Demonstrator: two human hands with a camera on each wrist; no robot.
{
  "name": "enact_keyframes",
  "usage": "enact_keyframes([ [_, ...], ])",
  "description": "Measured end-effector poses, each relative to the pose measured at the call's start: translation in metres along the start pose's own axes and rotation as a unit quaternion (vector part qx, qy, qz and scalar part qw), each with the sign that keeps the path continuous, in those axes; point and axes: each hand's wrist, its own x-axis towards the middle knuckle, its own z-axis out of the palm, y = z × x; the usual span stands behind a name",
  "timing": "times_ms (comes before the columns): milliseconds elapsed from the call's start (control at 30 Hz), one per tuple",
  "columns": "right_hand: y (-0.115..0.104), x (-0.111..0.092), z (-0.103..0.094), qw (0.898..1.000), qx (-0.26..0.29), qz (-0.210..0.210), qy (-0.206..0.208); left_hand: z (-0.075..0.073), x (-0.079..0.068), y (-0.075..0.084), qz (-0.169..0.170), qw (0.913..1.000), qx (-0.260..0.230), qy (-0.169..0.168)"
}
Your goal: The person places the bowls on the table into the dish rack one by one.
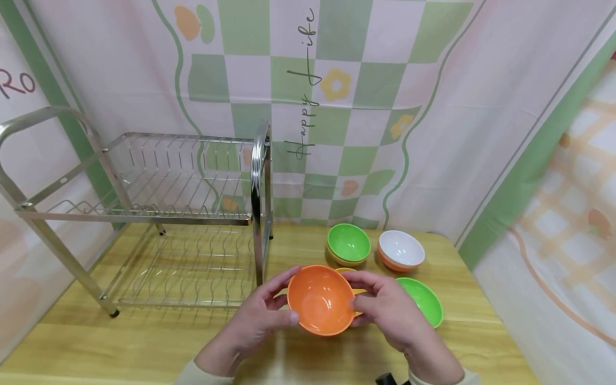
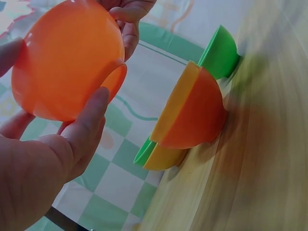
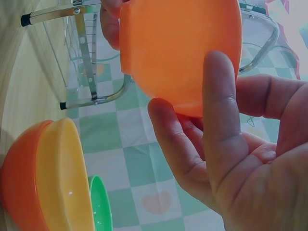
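An orange bowl (image 1: 321,300) is held up above the table, its glossy inside tilted toward the head camera. My left hand (image 1: 262,313) grips its left side, thumb near the front rim and fingers around the outside. On the opposite side, my right hand (image 1: 385,307) holds the rim between thumb and fingers. The left wrist view shows the bowl's foot ring and daylight between it and the tabletop. Behind it, largely hidden in the head view, a yellow bowl (image 2: 175,103) sits nested in another orange bowl (image 2: 204,115).
A two-tier metal dish rack (image 1: 192,219) stands at the left on the wooden table (image 1: 159,347). Toward the back are a green bowl (image 1: 348,242) stacked in a yellow one and a white bowl (image 1: 401,248) in an orange one. Another green bowl (image 1: 425,302) lies right of my right hand.
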Motion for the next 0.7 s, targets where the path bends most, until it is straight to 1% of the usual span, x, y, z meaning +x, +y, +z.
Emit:
enact_keyframes([
  [67, 0.0, 0.0, 0.001, 1.0, -0.001, 0.004, 0.001, 0.0, 0.0, 0.001, 0.0, 1.0, 0.0, 0.001],
  [200, 0.001, -0.001, 0.001, 1.0, 0.002, -0.002, -0.005, -0.001, 0.0, 0.001, 0.0, 1.0, 0.002, 0.003],
  [400, 0.0, -0.003, 0.003, 0.999, 0.025, -0.026, -0.024, -0.004, -0.002, 0.003, -0.006, 0.9995, -0.027, 0.013],
  [500, -0.002, -0.002, 0.005, 0.999, 0.039, -0.028, -0.024, -0.007, -0.004, 0.003, -0.004, 0.9991, -0.04, 0.014],
  [600, -0.003, -0.002, 0.007, 0.999, 0.047, -0.016, -0.01, -0.009, -0.008, 0.005, 0.01, 0.9982, -0.06, -0.005],
  [700, -0.003, -0.001, 0.008, 0.998, 0.059, -0.001, 0.005, -0.013, -0.014, 0.009, 0.024, 0.9958, -0.082, -0.035],
])
